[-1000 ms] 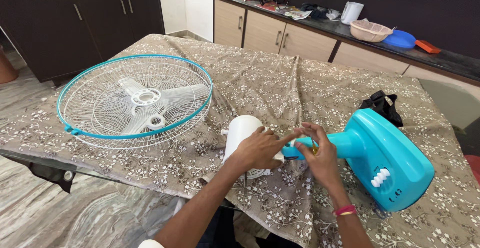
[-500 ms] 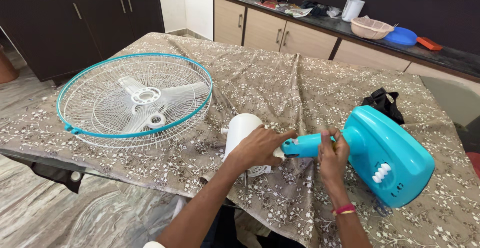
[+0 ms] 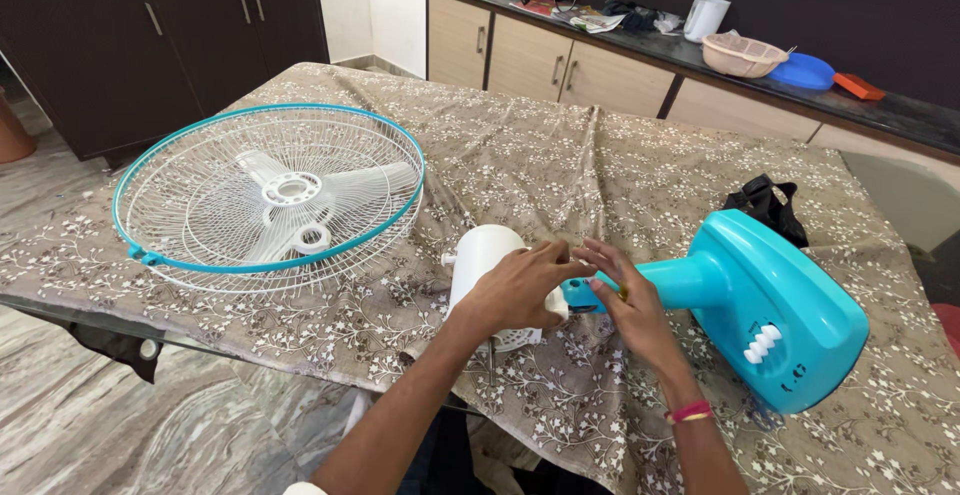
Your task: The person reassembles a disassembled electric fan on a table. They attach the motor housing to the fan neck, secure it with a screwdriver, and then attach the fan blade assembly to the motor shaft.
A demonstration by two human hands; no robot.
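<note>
- Left hand (image 3: pixel 515 295) lies over the white motor housing (image 3: pixel 480 260), fingers curled on its right end where it meets the teal neck (image 3: pixel 655 285); grip closed on the housing.
- Right hand (image 3: pixel 628 305) sits at the neck joint, fingers spread and loose, touching but not clamped; something small and yellowish at the fingertips, too small to tell.
- Fan body lies on its side near the tabletop's front edge, teal base (image 3: pixel 775 310) toward the right edge.
- Judgement: rigid moulded plastic, motor end likely heavy, base bulky; smooth and a bit slippery. Hold by neck plus housing, not by the vent grille.
- Wire guard with blades (image 3: pixel 270 195) rests near the left edge: light, springy, easily bent.
- Black strap (image 3: pixel 765 205) behind the base.
</note>
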